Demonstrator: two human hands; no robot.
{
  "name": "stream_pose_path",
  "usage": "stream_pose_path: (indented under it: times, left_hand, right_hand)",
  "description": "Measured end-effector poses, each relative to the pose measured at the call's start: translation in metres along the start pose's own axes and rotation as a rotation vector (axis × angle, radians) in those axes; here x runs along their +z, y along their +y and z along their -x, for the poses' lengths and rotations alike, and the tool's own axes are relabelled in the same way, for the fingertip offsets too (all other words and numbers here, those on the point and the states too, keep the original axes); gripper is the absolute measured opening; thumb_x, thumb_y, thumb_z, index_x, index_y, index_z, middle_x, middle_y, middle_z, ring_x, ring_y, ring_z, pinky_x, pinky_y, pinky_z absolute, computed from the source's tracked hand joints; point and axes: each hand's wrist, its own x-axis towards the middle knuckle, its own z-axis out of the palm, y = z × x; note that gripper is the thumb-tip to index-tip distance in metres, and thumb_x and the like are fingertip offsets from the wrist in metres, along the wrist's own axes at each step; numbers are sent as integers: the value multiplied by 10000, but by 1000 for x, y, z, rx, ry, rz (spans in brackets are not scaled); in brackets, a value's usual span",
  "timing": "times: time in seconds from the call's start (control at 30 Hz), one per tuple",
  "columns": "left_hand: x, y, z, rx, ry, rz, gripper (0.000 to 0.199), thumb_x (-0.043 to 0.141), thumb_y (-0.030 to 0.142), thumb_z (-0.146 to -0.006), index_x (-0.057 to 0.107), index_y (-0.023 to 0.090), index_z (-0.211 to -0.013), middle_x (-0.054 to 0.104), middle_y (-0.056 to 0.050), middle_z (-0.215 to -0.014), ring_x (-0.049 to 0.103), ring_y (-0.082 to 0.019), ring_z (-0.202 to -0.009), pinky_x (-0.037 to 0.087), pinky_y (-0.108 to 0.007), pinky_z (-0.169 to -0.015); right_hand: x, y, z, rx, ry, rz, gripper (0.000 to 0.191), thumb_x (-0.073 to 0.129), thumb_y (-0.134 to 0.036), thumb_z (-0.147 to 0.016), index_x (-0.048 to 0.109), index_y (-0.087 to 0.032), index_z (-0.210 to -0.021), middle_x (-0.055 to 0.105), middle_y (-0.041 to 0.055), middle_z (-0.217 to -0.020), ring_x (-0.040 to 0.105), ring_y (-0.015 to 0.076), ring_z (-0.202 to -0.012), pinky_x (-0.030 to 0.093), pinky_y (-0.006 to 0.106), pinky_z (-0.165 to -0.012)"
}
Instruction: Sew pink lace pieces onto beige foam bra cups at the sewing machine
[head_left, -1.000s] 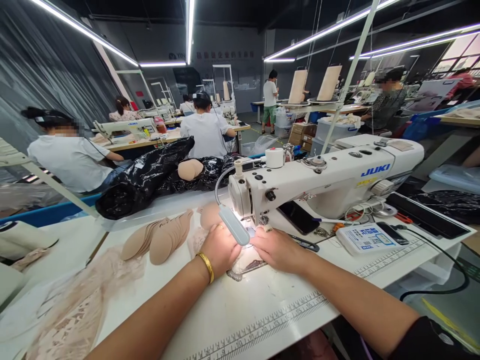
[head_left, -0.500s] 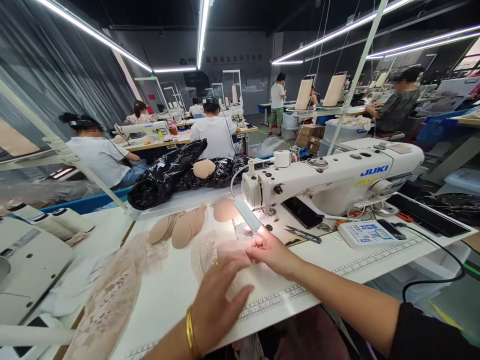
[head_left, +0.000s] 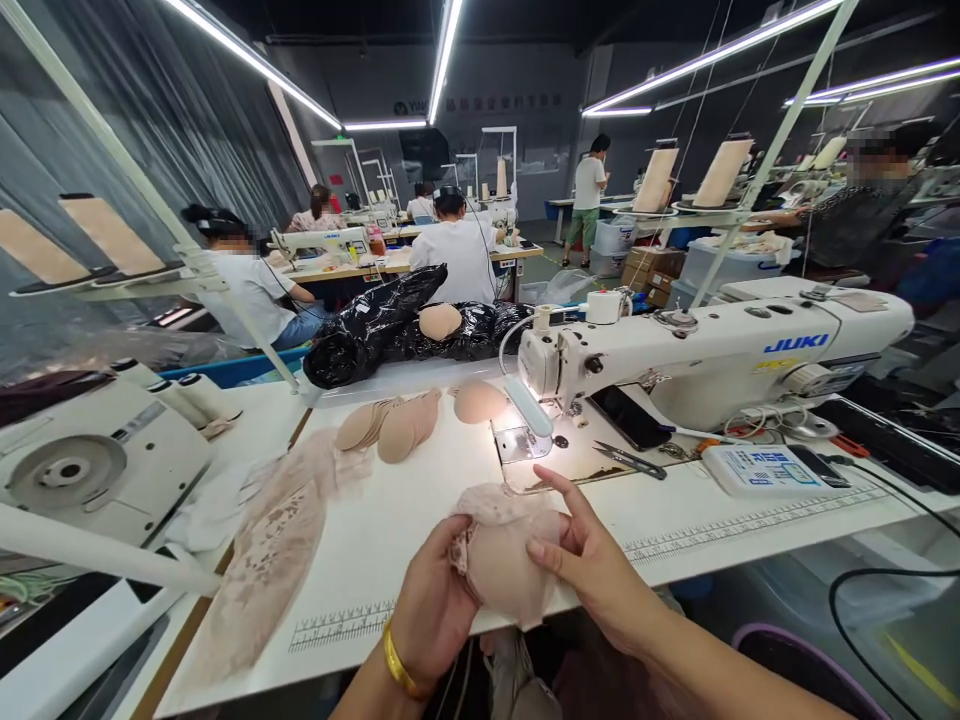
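Note:
Near the table's front edge, a beige bra cup [head_left: 510, 570] with lace fabric is held between my two hands. My left hand [head_left: 439, 590], with a gold bangle at the wrist, grips its left side, thumb at the gathered lace. On the other side my right hand [head_left: 600, 560] pinches the cup, thumb on its front and index finger stretched out; its other fingers are partly hidden behind. Just beyond is the white sewing machine [head_left: 697, 370], its lamp lit over the metal needle plate [head_left: 521, 442]. Thread snips [head_left: 628, 458] lie right of the plate.
Stacked beige cup pads [head_left: 409, 425] and one separate pad [head_left: 480, 400] lie left of the machine. Lace fabric [head_left: 274, 550] spreads along the table's left. A phone [head_left: 630, 415] and a white box [head_left: 772, 470] are at right. Black plastic bags [head_left: 375, 325] sit behind; several people work beyond.
My hands have drawn back from the needle area toward the front edge, bringing the cup with them. The left hand, formerly flat over the fabric, now grips it. The view has turned left.

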Motion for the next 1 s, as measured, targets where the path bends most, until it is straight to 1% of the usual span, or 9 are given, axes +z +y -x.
stream_pose_path:
  times: [0.07, 0.1, 0.27, 0.43, 0.5, 0.57, 0.63, 0.8, 1.0]
  left_hand:
    - [3, -1, 2, -108, -35, 77, 378, 702, 372, -843, 726, 106, -1110, 779, -132, -1053, 728, -315, -970, 585, -354, -759]
    - [4, -2, 3, -110, -60, 87, 412, 703, 398, -846, 718, 108, -1139, 777, -136, -1054, 728, -317, -965, 582, -349, -737]
    - [15, -6, 3, 15, -103, -63, 485, 809, 358, -826, 676, 175, -1255, 775, -118, -1086, 734, -310, -956, 554, -302, -647]
    - [18, -7, -4, -139, -169, 121, 578, 709, 597, -864, 699, 119, -1189, 768, -156, -1094, 721, -344, -1019, 590, -402, -840]
    - [16, -9, -5, -59, -152, 102, 527, 738, 555, -863, 714, 120, -1159, 766, -149, -1107, 713, -333, -1049, 583, -398, -896]
    - [15, -11, -5, 42, -103, 31, 426, 794, 439, -849, 726, 129, -1133, 768, -132, -1112, 709, -312, -1065, 578, -376, -922]
    - [16, -13, -3, 85, -79, -32, 379, 818, 364, -838, 732, 138, -1130, 769, -124, -1118, 706, -300, -1073, 580, -367, -928]
    - [22, -12, -1, 71, -76, -100, 418, 843, 395, -808, 740, 140, -1122, 777, -131, -1079, 720, -313, -1025, 608, -387, -876]
    - [23, -11, -4, 71, -60, -67, 377, 861, 364, -783, 755, 133, -1062, 781, -116, -1041, 722, -298, -1024, 605, -361, -898]
  right_hand:
    - [-3, -3, -3, -15, 62, 25, 887, 813, -451, -851, 274, -362, -1550, 689, -6, -930, 650, 198, -909, 493, 345, -858]
    - [-3, -4, -4, -25, 71, 46, 877, 813, -449, -851, 286, -357, -1545, 687, -8, -916, 651, 200, -908, 495, 341, -851]
    - [-6, 0, -4, -75, 30, 98, 825, 803, -431, -864, 319, -348, -1527, 673, -9, -930, 648, 197, -919, 508, 347, -874]
    - [-9, -1, -6, -43, 89, 30, 808, 827, -451, -835, 363, -339, -1488, 598, -51, -798, 627, 176, -815, 512, 312, -800]
    - [-10, -2, -7, -35, 92, 11, 815, 841, -445, -821, 371, -338, -1479, 593, -51, -798, 636, 186, -850, 513, 313, -813]
    - [-11, -3, -7, -37, 95, -4, 810, 844, -438, -819, 379, -336, -1474, 604, -45, -816, 638, 188, -870, 511, 307, -818]
    - [-12, -3, -8, -36, 102, -31, 792, 839, -428, -828, 385, -340, -1470, 619, -36, -852, 629, 177, -868, 507, 300, -828]
    - [-15, -2, -10, -36, 115, -65, 746, 839, -409, -834, 417, -355, -1447, 555, -59, -795, 579, 152, -792, 502, 316, -874]
    - [-16, -3, -10, -34, 110, -67, 775, 844, -425, -819, 409, -353, -1456, 641, -31, -858, 620, 174, -815, 514, 334, -866]
